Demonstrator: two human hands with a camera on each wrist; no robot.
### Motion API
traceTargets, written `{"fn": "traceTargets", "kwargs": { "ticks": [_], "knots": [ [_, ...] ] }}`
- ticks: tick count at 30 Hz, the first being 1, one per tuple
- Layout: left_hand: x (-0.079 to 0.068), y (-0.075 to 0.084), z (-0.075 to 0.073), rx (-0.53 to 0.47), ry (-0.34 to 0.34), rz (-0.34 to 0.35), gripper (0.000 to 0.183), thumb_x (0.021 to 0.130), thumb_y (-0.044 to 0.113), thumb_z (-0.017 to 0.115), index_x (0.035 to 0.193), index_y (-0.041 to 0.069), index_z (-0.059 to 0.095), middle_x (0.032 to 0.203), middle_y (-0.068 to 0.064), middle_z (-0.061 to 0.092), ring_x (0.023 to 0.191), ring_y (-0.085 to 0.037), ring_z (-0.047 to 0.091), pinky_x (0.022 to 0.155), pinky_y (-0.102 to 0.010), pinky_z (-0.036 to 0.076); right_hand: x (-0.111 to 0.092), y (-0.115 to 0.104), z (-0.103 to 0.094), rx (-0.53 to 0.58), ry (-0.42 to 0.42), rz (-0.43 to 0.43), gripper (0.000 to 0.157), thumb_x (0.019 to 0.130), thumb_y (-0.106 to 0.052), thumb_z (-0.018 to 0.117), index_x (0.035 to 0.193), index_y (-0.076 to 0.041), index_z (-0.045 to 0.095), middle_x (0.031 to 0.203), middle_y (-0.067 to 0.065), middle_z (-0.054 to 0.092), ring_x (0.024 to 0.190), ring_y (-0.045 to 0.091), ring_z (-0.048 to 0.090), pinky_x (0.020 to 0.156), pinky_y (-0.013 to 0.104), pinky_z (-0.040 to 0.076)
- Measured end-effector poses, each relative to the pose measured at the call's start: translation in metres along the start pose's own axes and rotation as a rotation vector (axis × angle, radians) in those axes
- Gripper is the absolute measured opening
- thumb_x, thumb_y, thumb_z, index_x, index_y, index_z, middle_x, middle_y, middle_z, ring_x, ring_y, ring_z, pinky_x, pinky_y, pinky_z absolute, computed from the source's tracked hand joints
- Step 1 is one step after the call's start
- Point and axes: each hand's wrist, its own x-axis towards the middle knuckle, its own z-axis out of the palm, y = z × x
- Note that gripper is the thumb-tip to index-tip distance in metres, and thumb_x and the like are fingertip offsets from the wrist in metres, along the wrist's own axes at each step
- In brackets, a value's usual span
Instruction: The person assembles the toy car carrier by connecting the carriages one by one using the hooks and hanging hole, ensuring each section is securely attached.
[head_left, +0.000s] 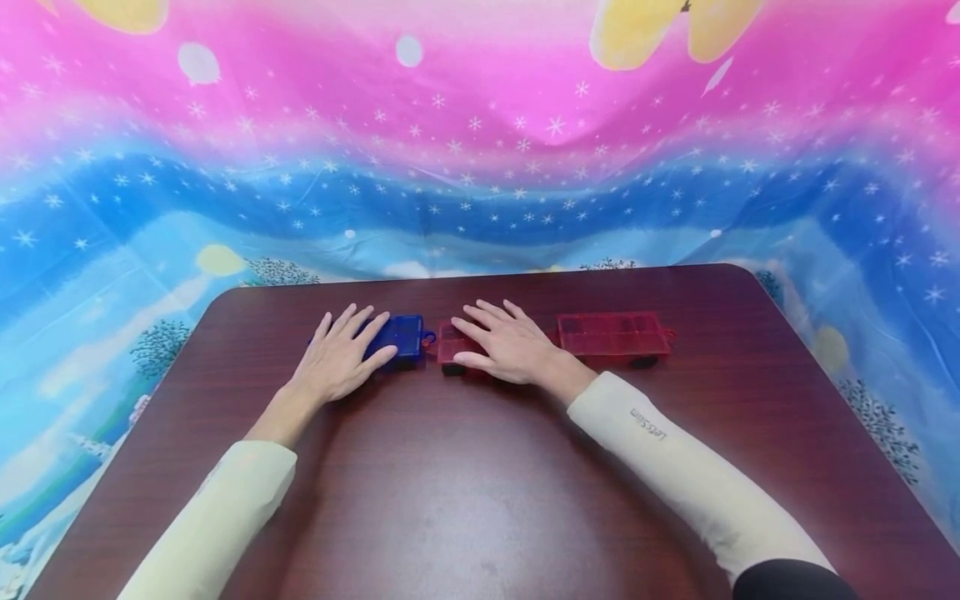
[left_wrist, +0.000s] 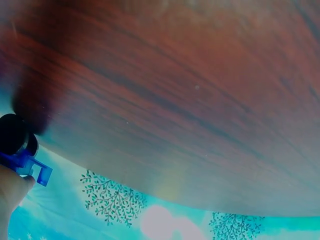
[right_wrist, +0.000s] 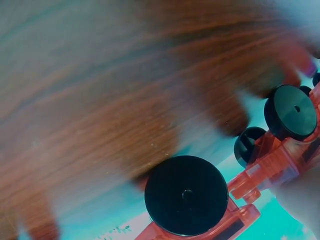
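Observation:
My left hand lies over a clear blue toy wagon, its fingers straight and spread. Beside it, my right hand rests on a clear red toy wagon with fingers extended, covering most of it. A small hook and ring sit where the blue and red wagons meet. Farther right stands a longer red wagon, partly behind my right wrist. The right wrist view shows a black wheel and a red coupling between wagons. A blue hook shows at the left wrist view's edge.
The wagons stand in a row toward the far side of a dark red-brown wooden table with rounded corners. Behind and around it hangs a pink and blue cloth printed with snowflakes.

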Motion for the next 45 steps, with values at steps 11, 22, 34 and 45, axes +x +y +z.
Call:
{"fn": "traceTargets", "kwargs": {
  "ticks": [11, 22, 34, 45],
  "knots": [
    [0.003, -0.002, 0.003, 0.040, -0.016, 0.013, 0.081, 0.099, 0.070, 0.039, 0.162, 0.020, 0.029, 0.166, -0.014, 0.026, 0.153, -0.038, 0.015, 0.120, -0.061, 0.006, 0.003, -0.001, 0.005, -0.013, -0.014, 0.014, 0.077, 0.100, -0.072, 0.030, 0.163, -0.028, 0.026, 0.167, 0.003, 0.024, 0.155, 0.023, 0.013, 0.123, 0.053, 0.006],
    [0.001, -0.004, 0.004, 0.032, -0.017, 0.016, 0.081, 0.100, 0.069, 0.038, 0.163, 0.019, 0.027, 0.166, -0.015, 0.023, 0.153, -0.039, 0.015, 0.120, -0.062, 0.005, 0.005, -0.001, 0.007, -0.018, -0.024, 0.017, 0.077, 0.100, -0.073, 0.028, 0.163, -0.029, 0.024, 0.167, 0.002, 0.024, 0.155, 0.024, 0.015, 0.122, 0.054, 0.010],
    [-0.002, -0.010, 0.006, -0.020, 0.022, -0.006, 0.078, 0.100, 0.067, 0.039, 0.162, 0.020, 0.029, 0.166, -0.014, 0.025, 0.153, -0.038, 0.016, 0.119, -0.063, 0.006, 0.004, -0.001, 0.008, -0.019, -0.023, 0.026, 0.078, 0.099, -0.074, 0.028, 0.163, -0.031, 0.023, 0.167, 0.001, 0.024, 0.155, 0.023, 0.015, 0.122, 0.055, 0.013],
    [-0.005, -0.013, 0.004, -0.080, 0.033, -0.011, 0.077, 0.101, 0.065, 0.042, 0.162, 0.021, 0.029, 0.166, -0.013, 0.026, 0.153, -0.037, 0.016, 0.119, -0.063, 0.006, 0.005, 0.000, 0.009, -0.015, -0.023, 0.024, 0.080, 0.098, -0.076, 0.023, 0.163, -0.031, 0.021, 0.167, 0.000, 0.024, 0.155, 0.023, 0.015, 0.121, 0.055, 0.013]
  ]
}}
